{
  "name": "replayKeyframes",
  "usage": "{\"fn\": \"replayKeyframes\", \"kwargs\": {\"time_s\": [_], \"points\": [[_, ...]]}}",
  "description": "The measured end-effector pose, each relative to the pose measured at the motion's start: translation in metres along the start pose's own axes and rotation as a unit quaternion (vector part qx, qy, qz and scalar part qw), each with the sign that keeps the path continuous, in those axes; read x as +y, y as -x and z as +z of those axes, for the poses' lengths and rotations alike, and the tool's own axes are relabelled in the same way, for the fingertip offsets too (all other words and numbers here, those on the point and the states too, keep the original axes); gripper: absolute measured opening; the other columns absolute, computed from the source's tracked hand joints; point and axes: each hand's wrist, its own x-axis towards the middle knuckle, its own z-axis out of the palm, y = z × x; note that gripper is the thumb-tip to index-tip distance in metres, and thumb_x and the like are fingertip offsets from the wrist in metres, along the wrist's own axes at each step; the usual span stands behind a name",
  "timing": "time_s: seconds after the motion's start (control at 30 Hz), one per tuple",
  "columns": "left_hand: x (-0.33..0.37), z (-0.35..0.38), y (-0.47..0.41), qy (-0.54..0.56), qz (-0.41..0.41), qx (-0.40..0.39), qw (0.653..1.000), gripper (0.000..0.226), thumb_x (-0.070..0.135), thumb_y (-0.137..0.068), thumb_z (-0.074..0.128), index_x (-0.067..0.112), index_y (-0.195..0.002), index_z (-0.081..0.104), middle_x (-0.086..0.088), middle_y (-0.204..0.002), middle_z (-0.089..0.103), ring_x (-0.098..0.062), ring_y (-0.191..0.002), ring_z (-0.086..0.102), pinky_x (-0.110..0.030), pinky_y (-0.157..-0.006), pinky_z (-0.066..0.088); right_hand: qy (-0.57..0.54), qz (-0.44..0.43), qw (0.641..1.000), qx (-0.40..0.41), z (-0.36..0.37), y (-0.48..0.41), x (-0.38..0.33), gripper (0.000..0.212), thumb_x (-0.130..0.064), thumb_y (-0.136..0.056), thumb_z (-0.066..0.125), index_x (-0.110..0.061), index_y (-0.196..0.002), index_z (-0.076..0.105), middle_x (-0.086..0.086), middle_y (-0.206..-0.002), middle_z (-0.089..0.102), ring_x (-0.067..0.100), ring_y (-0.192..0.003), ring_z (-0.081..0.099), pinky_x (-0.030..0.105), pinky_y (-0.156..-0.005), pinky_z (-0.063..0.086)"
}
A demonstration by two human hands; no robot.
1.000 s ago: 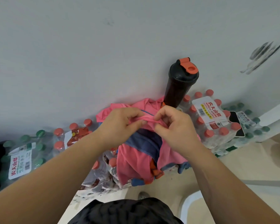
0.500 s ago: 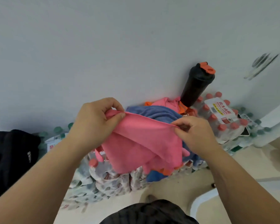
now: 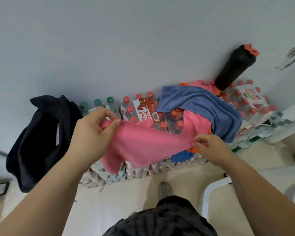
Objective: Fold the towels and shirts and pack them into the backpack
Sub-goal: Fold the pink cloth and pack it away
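The left hand (image 3: 92,132) and right hand (image 3: 209,147) are pinching corners of a pink towel (image 3: 143,145), stretching it. Its dangling end is probably risking snagging the blue towel (image 3: 203,106)

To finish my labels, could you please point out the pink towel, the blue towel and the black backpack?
pink towel (image 3: 143,143): head view, middle of the stretched cloth.
blue towel (image 3: 203,103): head view, top of the draped cloth.
black backpack (image 3: 39,138): head view, middle of its dark front.
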Motion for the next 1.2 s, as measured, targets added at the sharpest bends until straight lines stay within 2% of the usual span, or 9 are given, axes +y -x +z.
{"fn": "replayKeyframes", "kwargs": {"time_s": [0.13,0.2,0.3,0.4,0.57,0.7,0.97,1.1,1.2], "points": [[-0.005,-0.03,0.006,0.081,-0.027,-0.077,0.993,0.006,0.028,-0.088,0.074,0.026,-0.085,0.07,-0.017,-0.077,0.061,-0.031,-0.064,0.054,-0.034,-0.062,0.043,-0.18,-0.018,0.981,0.071,-0.045,0.021,-0.035,0.019,-0.037,-0.089,0.071,-0.019,-0.084,0.071,0.004,-0.072,0.067,0.021,-0.065,0.06,0.04,-0.062,0.05],[-0.007,-0.044,0.003,0.101,-0.015,-0.122,0.987,0.012,0.034,-0.083,0.078,0.025,-0.088,0.072,-0.018,-0.077,0.064,-0.028,-0.064,0.052,-0.034,-0.065,0.041,-0.236,-0.044,0.968,0.077,-0.071,0.027,-0.055,0.034,-0.053,-0.079,0.073,-0.019,-0.082,0.069,0.012,-0.068,0.062,0.027,-0.057,0.058,0.037,-0.049,0.05],[-0.016,-0.04,-0.009,0.065,0.0,-0.109,0.992,0.007,0.028,-0.085,0.078,0.025,-0.087,0.072,-0.005,-0.075,0.069,-0.029,-0.07,0.062,-0.037,-0.069,0.048,-0.265,-0.063,0.959,0.074,-0.089,0.019,-0.073,0.015,-0.037,-0.083,0.068,-0.024,-0.076,0.071,-0.006,-0.068,0.06,0.007,-0.064,0.057,0.02,-0.056,0.053],[-0.029,-0.015,-0.023,0.026,-0.007,-0.106,0.994,0.01,0.026,-0.089,0.073,0.023,-0.08,0.07,0.005,-0.074,0.069,-0.018,-0.071,0.064,-0.036,-0.07,0.051,-0.278,-0.021,0.957,0.082,-0.083,0.0,-0.066,0.018,-0.02,-0.095,0.063,-0.019,-0.08,0.071,-0.009,-0.071,0.063,0.004,-0.07,0.058,0.019,-0.067,0.056],[-0.061,0.041,-0.033,-0.026,-0.044,-0.131,0.99,0.015,0.017,-0.088,0.073,0.024,-0.075,0.068,0.007,-0.074,0.069,-0.013,-0.073,0.063,-0.026,-0.066,0.048,-0.305,0.084,0.946,0.074,-0.068,-0.023,-0.026,0.026,-0.029,-0.096,0.061,-0.019,-0.076,0.073,0.011,-0.075,0.051,0.023,-0.064,0.053,0.029,-0.048,0.053],[-0.079,0.08,-0.04,-0.078,-0.108,-0.202,0.97,0.023,0.014,-0.085,0.076,0.03,-0.069,0.069,0.012,-0.072,0.07,-0.007,-0.072,0.064,-0.021,-0.063,0.044,-0.238,0.133,0.961,0.045,-0.068,-0.048,0.009,0.024,-0.026,-0.101,0.057,-0.013,-0.087,0.071,0.001,-0.078,0.057,0.022,-0.066,0.052,0.03,-0.044,0.047],[-0.056,0.122,-0.115,0.16,-0.292,-0.054,0.941,0.021,0.024,-0.088,0.074,0.014,-0.071,0.07,0.0,-0.064,0.061,-0.015,-0.063,0.052,-0.031,-0.064,0.04,-0.318,0.088,0.941,0.072,-0.114,-0.17,0.022,0.02,-0.014,-0.098,0.061,-0.017,-0.079,0.068,-0.009,-0.074,0.064,0.007,-0.071,0.052,0.025,-0.068,0.045],[-0.034,0.134,-0.17,0.055,-0.249,-0.05,0.966,0.022,0.029,-0.088,0.073,0.014,-0.071,0.069,0.0,-0.066,0.064,-0.013,-0.063,0.054,-0.03,-0.063,0.042,-0.259,0.084,0.96,0.065,-0.139,-0.239,0.017,0.019,-0.015,-0.094,0.066,-0.014,-0.076,0.071,0.003,-0.071,0.066,0.018,-0.068,0.056,0.029,-0.061,0.048],[-0.017,0.149,-0.21,-0.056,-0.184,0.0,0.981,0.016,0.03,-0.089,0.071,0.016,-0.081,0.071,-0.005,-0.073,0.066,-0.018,-0.065,0.055,-0.029,-0.061,0.04,-0.11,0.047,0.974,0.193,-0.139,-0.282,0.016,0.023,-0.024,-0.089,0.063,-0.006,-0.08,0.074,0.012,-0.075,0.069,0.021,-0.071,0.061,0.04,-0.069,0.054]]}}
